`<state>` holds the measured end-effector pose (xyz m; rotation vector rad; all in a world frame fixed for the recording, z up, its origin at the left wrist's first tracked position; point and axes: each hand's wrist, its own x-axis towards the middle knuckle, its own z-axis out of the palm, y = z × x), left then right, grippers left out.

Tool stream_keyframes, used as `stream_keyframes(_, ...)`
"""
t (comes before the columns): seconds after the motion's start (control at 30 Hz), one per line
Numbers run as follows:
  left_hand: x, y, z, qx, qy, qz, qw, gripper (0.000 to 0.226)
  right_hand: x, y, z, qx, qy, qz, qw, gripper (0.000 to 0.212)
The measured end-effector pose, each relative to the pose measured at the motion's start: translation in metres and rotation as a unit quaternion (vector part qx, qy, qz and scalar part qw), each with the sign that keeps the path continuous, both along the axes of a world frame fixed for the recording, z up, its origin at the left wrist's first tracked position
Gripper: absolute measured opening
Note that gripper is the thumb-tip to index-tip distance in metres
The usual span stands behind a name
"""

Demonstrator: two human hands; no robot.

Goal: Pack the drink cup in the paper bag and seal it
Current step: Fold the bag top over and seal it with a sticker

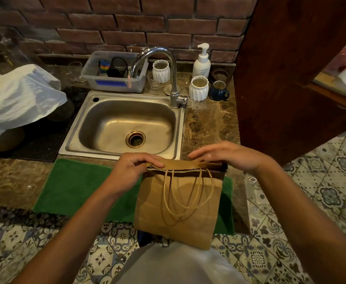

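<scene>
Paper bag point(178, 203): brown, upright at the surface's point(211, 124) front edge, over a green mat point(75, 185); top folded over, twine handles point(185, 191) hanging down its near face.
Drink cup: not visible.
Left hand point(136, 163): fingers curled, thumb pinching the fold's left end.
Right hand point(227, 155): fingers nearly straight, lying flat along the fold's right part.
Behind: steel sink point(125, 124) with faucet point(168, 72); white vases, blue mug, soap pump at the brick wall.
</scene>
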<state>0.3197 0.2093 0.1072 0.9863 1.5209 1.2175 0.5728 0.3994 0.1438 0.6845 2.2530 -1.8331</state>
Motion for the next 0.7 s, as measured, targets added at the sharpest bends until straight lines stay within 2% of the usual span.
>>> stream_keyframes(0.1,0.006,0.004,0.001,0.001,-0.001,-0.027,1.0,0.049,-0.022,-0.006,-0.003,0.131,-0.051,0.074,0.987,0.038)
stream_keyframes(0.23,0.012,0.005,-0.004,0.005,-0.018,-0.016,1.0,0.045,-0.037,-0.011,-0.01,0.172,-0.056,0.096,0.979,0.012)
stream_keyframes(0.37,0.011,0.001,-0.011,-0.008,-0.001,0.002,1.0,0.046,-0.041,-0.015,-0.016,0.244,-0.042,0.093,0.964,0.016)
stream_keyframes(0.5,0.009,0.002,-0.007,-0.026,-0.053,-0.01,0.998,0.033,-0.038,-0.019,-0.019,0.231,-0.033,0.091,0.968,0.014)
stream_keyframes(0.53,0.008,0.004,-0.003,-0.035,-0.033,-0.023,0.999,0.031,-0.038,-0.02,-0.019,0.23,-0.032,0.093,0.968,0.013)
stream_keyframes(0.6,0.007,0.011,0.008,-0.062,0.088,-0.074,0.991,0.029,-0.039,-0.022,-0.02,0.238,-0.031,0.098,0.966,0.013)
stream_keyframes(0.63,0.007,0.016,0.014,-0.073,0.185,-0.12,0.973,0.038,-0.04,-0.023,-0.02,0.246,-0.029,0.099,0.964,0.013)
stream_keyframes(0.7,0.01,0.028,0.021,-0.073,0.395,-0.219,0.889,0.054,-0.042,-0.023,-0.02,0.258,-0.022,0.095,0.961,0.017)
